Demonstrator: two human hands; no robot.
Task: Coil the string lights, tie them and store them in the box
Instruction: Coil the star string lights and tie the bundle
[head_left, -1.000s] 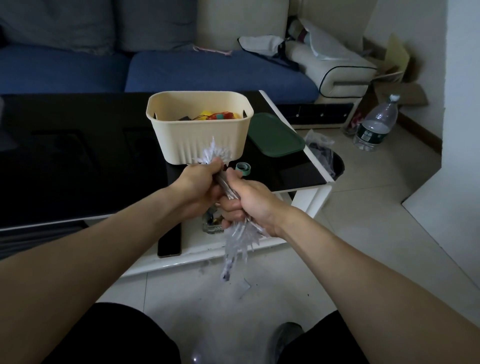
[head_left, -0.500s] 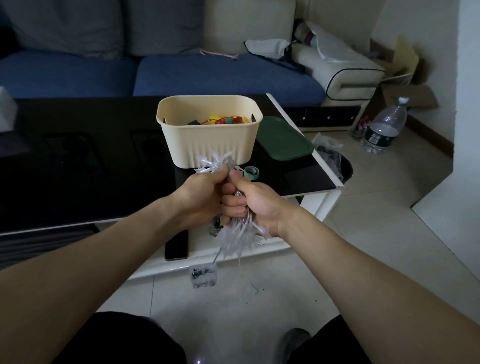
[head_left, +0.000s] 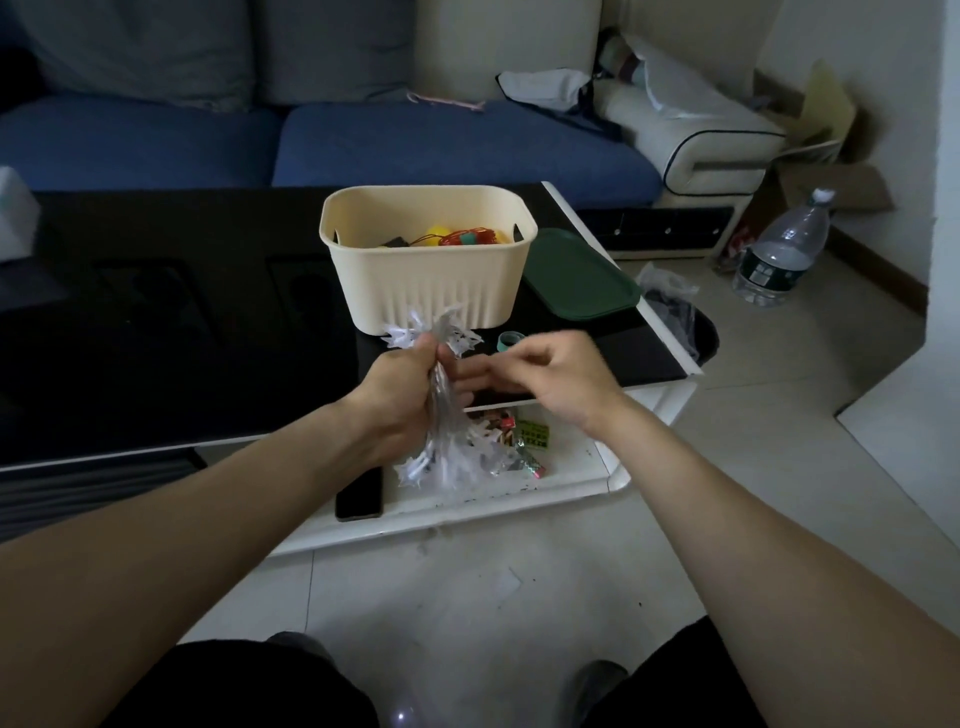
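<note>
The left hand (head_left: 400, 387) has its grip closed around the bundled string lights (head_left: 441, 415), held upright above the front edge of the black bench (head_left: 156, 322); white star tips stick out above and below the fist. The right hand (head_left: 558, 376) is just beside it, fingers (head_left: 511, 358) loosely curled w/ thumb and index pinched together; I cannot tell if they hold anything. The cream box (head_left: 426, 270) stands near the bench's right end, approx. behind the hands, open on top. Green lid (head_left: 582, 278) lies beside the box, close to the right edge. A small tape roll (head_left: 510, 340) sits between box and right hand. Left half of the bench is bare.
</note>
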